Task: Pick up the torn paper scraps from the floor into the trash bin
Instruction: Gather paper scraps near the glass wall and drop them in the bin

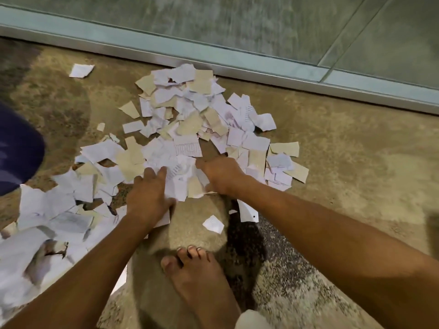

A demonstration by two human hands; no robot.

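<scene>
Pressing scraps (183, 179): left hand (148, 193) flat (right hand (221, 175) blurred).

Left hand (148, 197) flat, right hand (222, 175) curled — arms outstretched

Bare floor (344, 162): open at 3 o'clock of the paper scraps (190, 119). Metal threshold (261, 72): bars 12 o'clock. Dark blue object (16, 148): crowds 9 o'clock.

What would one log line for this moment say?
left hand: flat on white and tan torn paper scraps | right hand: gathering scraps, grip unclear | trash bin: not visible
</scene>
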